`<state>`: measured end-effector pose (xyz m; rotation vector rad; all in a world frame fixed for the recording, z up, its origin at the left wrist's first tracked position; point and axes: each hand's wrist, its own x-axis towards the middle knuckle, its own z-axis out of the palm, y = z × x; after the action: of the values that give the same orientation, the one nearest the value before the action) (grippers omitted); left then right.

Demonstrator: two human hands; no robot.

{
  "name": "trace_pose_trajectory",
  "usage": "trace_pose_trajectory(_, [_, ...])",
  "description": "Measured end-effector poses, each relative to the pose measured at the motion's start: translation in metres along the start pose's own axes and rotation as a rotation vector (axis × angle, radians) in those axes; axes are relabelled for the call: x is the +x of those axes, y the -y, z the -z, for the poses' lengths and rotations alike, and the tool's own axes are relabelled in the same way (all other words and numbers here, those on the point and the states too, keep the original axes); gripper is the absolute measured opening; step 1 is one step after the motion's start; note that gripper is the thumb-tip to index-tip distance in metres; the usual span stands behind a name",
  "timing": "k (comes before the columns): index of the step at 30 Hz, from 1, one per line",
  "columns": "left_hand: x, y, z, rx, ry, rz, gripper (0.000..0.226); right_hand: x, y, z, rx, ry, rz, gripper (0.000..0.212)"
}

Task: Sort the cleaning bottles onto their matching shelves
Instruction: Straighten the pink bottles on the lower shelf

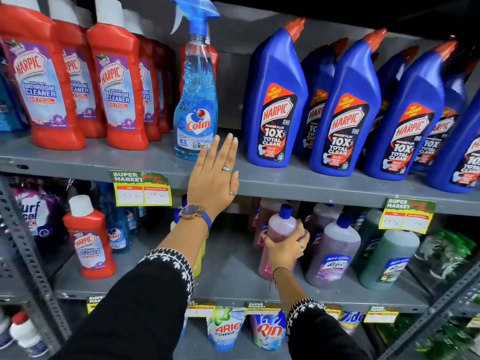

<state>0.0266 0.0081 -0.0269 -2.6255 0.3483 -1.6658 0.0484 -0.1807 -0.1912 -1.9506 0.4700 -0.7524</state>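
A blue Colin spray bottle (pixel 195 105) stands on the upper shelf (pixel 298 184) between red Harpic bathroom cleaner bottles (pixel 118 84) and blue Harpic toilet cleaner bottles (pixel 276 105). My left hand (pixel 214 175) is open with fingers straight, just below and right of the Colin bottle's base, not touching it. On the lower shelf (pixel 228 268) my right hand (pixel 284 245) grips a pink Lizol bottle with a blue cap (pixel 281 227) around its shoulder. A lone red Harpic bottle (pixel 89 240) stands on the lower shelf at the left, next to more Colin bottles (pixel 118 235).
Purple (pixel 333 253) and green (pixel 389 258) Lizol bottles stand right of the pink one. A yellow bottle (pixel 198 258) is partly hidden behind my left forearm. Price tags (pixel 141 189) hang from the shelf edges. Detergent pouches (pixel 226 328) fill the bottom shelf. A metal upright (pixel 28 245) runs at the left.
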Motion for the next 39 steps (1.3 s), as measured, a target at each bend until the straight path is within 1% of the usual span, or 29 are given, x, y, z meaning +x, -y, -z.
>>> trace_pose_trajectory(4, [0.000,0.001,0.002,0.015,0.039,-0.006,0.060,-0.002,-0.004,0.007,0.021,0.064,-0.008,0.105])
trace_pose_trajectory(8, [0.001,0.000,0.006,0.012,0.084,0.001,0.059,-0.002,-0.010,0.018,-0.051,0.153,0.009,0.114])
trace_pose_trajectory(10, [0.001,0.000,0.008,0.004,0.113,0.011,0.060,-0.006,-0.014,0.025,-0.098,0.169,0.027,0.117])
trace_pose_trajectory(15, [0.001,-0.002,0.023,0.004,0.214,0.043,0.062,-0.044,-0.029,0.038,-0.166,0.218,0.082,0.114])
trace_pose_trajectory(18, [-0.010,0.007,0.043,0.013,0.243,0.046,0.064,-0.075,-0.035,0.042,-0.205,0.287,0.100,0.111])
trace_pose_trajectory(21, [-0.035,0.037,0.065,0.038,0.236,0.038,0.066,-0.109,-0.032,0.036,-0.213,0.374,0.111,0.109])
trace_pose_trajectory(24, [-0.056,0.085,0.089,0.139,0.242,0.070,0.069,-0.141,-0.019,0.021,-0.205,0.439,0.208,0.111])
trace_pose_trajectory(28, [-0.080,0.154,0.117,0.227,0.235,0.153,0.068,-0.178,0.016,-0.008,-0.125,0.511,0.317,0.105])
trace_pose_trajectory(30, [-0.088,0.183,0.127,0.246,0.225,0.158,0.068,-0.190,0.037,-0.019,-0.070,0.471,0.405,0.096])
trace_pose_trajectory(34, [-0.097,0.231,0.130,0.248,0.187,0.136,0.068,-0.184,0.086,-0.024,0.095,0.210,0.524,0.076])
trace_pose_trajectory(36, [-0.100,0.249,0.126,0.231,0.181,0.135,0.076,-0.169,0.120,-0.017,0.191,0.101,0.597,0.068])
trace_pose_trajectory(37, [-0.100,0.258,0.123,0.218,0.178,0.135,0.077,-0.158,0.139,-0.012,0.229,0.050,0.631,0.066])
trace_pose_trajectory(39, [-0.101,0.274,0.118,0.205,0.171,0.142,0.069,-0.136,0.179,-0.003,0.265,-0.029,0.680,0.065])
